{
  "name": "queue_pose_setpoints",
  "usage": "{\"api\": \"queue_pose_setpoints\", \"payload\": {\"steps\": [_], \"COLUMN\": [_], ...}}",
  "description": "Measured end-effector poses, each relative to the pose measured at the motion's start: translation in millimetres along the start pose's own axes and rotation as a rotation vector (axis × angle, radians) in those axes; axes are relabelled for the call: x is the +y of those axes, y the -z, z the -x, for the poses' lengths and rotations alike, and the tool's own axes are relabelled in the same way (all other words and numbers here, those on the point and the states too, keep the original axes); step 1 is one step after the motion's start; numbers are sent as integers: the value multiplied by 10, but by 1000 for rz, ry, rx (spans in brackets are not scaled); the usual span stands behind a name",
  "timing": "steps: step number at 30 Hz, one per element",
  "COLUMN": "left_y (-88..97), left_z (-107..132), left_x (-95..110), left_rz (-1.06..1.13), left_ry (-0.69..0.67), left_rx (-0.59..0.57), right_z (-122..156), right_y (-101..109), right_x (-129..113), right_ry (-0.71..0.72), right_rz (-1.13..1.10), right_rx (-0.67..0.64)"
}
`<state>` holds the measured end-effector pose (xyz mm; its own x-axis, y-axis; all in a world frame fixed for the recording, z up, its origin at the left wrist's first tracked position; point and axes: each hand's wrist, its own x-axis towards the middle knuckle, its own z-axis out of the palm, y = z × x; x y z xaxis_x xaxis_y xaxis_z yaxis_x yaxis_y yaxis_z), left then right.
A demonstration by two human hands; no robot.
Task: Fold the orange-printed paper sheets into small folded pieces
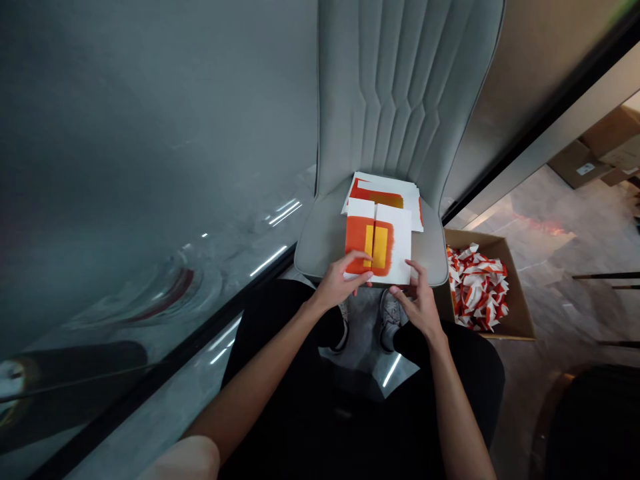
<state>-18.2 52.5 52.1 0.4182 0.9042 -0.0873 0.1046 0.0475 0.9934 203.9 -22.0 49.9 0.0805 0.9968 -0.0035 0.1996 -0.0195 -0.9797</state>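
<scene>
A white paper sheet [401, 233] painted with an orange-red patch and a yellow block is held over the front of a grey chair seat [320, 233]. Two panels of the paper meet at a dark upright seam left of its middle. My left hand [337, 281] pinches the lower edge close to that seam, its index finger lying on the painted face. At the lower right corner, my right hand [417, 300] grips the same sheet between thumb and fingers. Behind it, a stack of similar painted sheets [380, 190] rests on the seat, partly covered.
The ribbed chair back [385, 87] rises behind the seat. On the floor to the right, a cardboard box [520, 313] holds many folded red-and-white paper pieces [480, 287]. A glossy dark panel [150, 167] stands at left. More cartons [575, 160] lie at far right.
</scene>
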Motion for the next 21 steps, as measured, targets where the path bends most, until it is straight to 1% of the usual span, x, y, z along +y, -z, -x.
{"api": "queue_pose_setpoints", "payload": {"steps": [1, 3, 5, 7, 9, 12, 18, 21], "left_y": [10, 25, 29, 27, 25, 27, 37, 27], "left_z": [1, 0, -3, -8, -12, -15, -29, -28], "left_x": [8, 26, 43, 56, 63, 63, 33, 21], "left_rz": [-31, -84, -119, -138, -141, -140, -130, -110], "left_ry": [-2, -14, -48, -92, -113, -104, -102, -101], "left_rx": [-33, -78, -56, -17, 3, 18, 66, 52], "right_z": [6, 2, -18, -45, -67, -79, -73, -73], "right_y": [-21, -98, -182, -234, -239, -201, -166, -141], "right_x": [-7, -9, 6, 28, 44, 46, 20, -23], "right_ry": [7, 27, 33, 24, 23, 37, 102, 200], "right_rz": [-11, -69, -145, -176, -172, -148, 11, 221], "right_rx": [-29, -11, 47, 65, 70, 80, 83, 204]}}
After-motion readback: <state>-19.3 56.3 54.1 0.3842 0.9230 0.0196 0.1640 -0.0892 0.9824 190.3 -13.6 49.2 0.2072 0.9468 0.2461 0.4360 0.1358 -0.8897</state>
